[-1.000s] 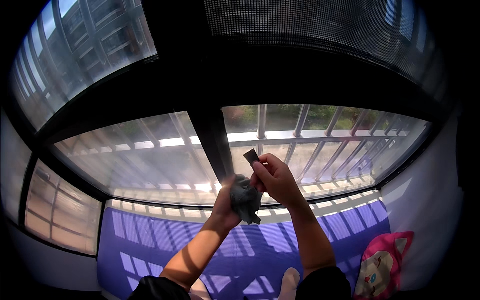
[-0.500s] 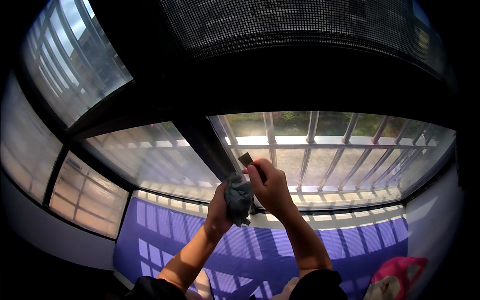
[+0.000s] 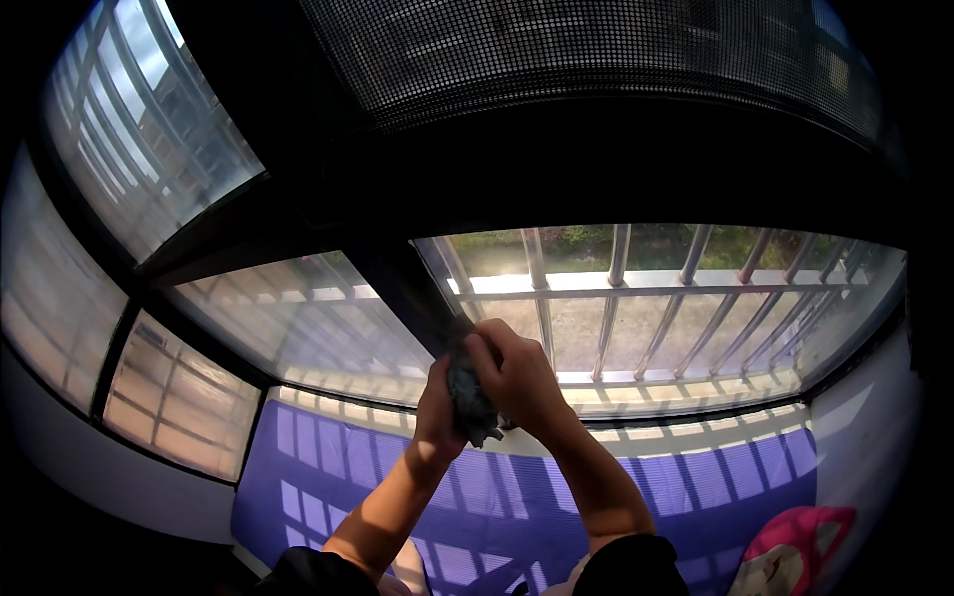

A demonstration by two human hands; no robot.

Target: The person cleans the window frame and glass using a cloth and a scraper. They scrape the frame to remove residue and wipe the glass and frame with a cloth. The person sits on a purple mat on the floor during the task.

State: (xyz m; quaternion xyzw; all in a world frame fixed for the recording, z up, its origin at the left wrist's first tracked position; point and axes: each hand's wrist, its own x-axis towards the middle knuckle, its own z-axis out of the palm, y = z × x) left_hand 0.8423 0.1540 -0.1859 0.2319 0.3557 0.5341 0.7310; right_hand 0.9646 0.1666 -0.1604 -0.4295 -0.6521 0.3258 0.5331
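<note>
From the head view, the only 1 here, both hands are raised to the dark upright window frame [image 3: 412,288] where 2 panes meet. The left hand [image 3: 437,402] is closed around the lower bunch of a grey cloth [image 3: 469,397], its fingers curled shut with the rag hanging out just below the palm. The right hand [image 3: 515,372] is also closed, knuckles toward the glass, pinching the upper part of the same cloth against the foot of the frame; whether anything else sits inside that fist I cannot tell, since the fingers hide it.

The frame's long axis slants up and to the left from the hands, so the untouched length of it lies above and leftward of both. The right hand sits higher and touches the frame's lower end; the left hand is just beneath it, nearer the sill.

To the right, the open pane shows pale metal bars [image 3: 616,298] with greenery beyond. To the left, the frosted glass [image 3: 298,328] catches barred sunlight. Overhead hangs a dark mesh screen [image 3: 556,60]. Below the sill lies a purple mat [image 3: 696,487] striped with shadow, and a pink cushion [image 3: 795,546] sits at the lower right.
</note>
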